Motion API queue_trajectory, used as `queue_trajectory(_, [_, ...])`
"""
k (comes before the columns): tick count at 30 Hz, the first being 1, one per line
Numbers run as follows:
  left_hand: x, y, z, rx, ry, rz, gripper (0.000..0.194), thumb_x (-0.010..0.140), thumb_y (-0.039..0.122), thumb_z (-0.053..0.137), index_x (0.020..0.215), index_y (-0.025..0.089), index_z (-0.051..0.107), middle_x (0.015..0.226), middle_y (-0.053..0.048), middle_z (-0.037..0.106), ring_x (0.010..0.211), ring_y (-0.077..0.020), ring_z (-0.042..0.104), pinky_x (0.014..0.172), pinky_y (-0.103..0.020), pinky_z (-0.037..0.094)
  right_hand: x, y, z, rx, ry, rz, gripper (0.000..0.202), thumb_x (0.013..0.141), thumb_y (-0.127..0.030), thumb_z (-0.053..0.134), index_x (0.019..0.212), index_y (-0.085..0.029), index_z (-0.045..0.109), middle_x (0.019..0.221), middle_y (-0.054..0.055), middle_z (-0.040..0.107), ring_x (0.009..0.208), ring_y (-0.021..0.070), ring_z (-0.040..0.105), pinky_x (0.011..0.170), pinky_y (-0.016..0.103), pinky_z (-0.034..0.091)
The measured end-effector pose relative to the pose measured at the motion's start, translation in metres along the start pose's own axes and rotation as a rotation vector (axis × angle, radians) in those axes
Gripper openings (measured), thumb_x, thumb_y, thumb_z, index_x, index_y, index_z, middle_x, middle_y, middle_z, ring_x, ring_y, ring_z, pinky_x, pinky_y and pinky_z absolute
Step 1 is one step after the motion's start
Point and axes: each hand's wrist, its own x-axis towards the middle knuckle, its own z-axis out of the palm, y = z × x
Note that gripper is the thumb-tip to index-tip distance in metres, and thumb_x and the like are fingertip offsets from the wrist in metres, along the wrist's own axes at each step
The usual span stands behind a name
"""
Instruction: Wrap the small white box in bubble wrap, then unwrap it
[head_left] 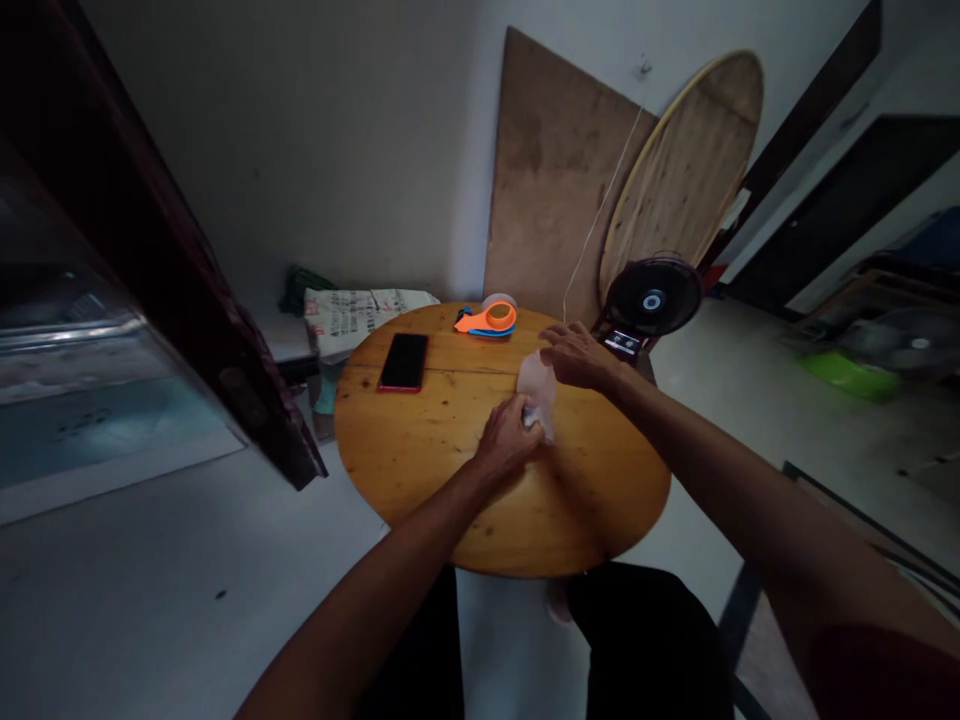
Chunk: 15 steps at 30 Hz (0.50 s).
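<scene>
A thin, pale pinkish sheet or small bag (535,378) lies on the round wooden table (442,460); its exact material is hard to make out. At its near end, my left hand (511,436) is closed, thumb and fingers pinching the crumpled edge. Over the far right end is my right hand (579,356), fingers stretched and slightly apart, close to or touching the sheet. Beyond the hands sits an orange and blue tape dispenser (487,319) with a roll of tape. A black phone with a red edge (404,362) lies flat on the left.
A dark round fan (651,302) stands behind the table's right edge. A brown board (555,160) and a round wooden tabletop (694,160) lean on the wall. Left are a printed paper sack (360,318) and a dark frame edge (202,280).
</scene>
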Motion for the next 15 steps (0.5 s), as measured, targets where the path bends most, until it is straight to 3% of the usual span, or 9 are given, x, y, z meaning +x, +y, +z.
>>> queue_trajectory(6, [0.000,-0.008,0.004,-0.048,0.008,0.074,0.048,0.073,0.017,0.056,0.121,0.020,0.058,0.107,-0.004,0.068,0.092,-0.0183,0.061,0.086,-0.030,0.049,0.026,-0.009,0.031,0.152,-0.026,0.112,0.026,0.084,-0.014,0.053,0.101,-0.019,0.072,0.136,0.012,0.057,0.120,0.0269,0.052,0.097,0.039,0.036])
queue_trajectory(9, [0.001,-0.011,0.006,-0.065,0.027,0.161,0.047,0.072,0.014,0.055,0.119,0.018,0.062,0.115,-0.007,0.066,0.099,-0.0193,0.061,0.092,-0.031,0.048,0.027,-0.008,0.051,0.341,0.069,0.188,0.038,0.080,-0.015,0.059,0.117,-0.018,0.065,0.137,0.013,0.055,0.123,0.0272,0.052,0.099,0.040,0.038])
queue_trajectory(13, [0.002,-0.011,0.009,-0.051,0.050,0.189,0.038,0.072,0.012,0.054,0.107,0.016,0.068,0.115,-0.009,0.065,0.107,-0.0210,0.060,0.097,-0.033,0.047,0.003,0.001,0.070,0.752,0.259,0.512,0.039,0.081,-0.022,0.061,0.119,-0.014,0.060,0.126,0.014,0.062,0.104,0.0246,0.062,0.086,0.035,0.048])
queue_trajectory(15, [0.002,-0.010,0.010,-0.047,0.052,0.167,0.038,0.071,0.012,0.054,0.107,0.016,0.068,0.116,-0.009,0.065,0.108,-0.0212,0.060,0.099,-0.033,0.046,-0.014,0.004,0.075,1.010,0.236,0.682,0.034,0.079,-0.028,0.066,0.109,-0.015,0.062,0.107,0.012,0.068,0.084,0.0206,0.064,0.070,0.030,0.050])
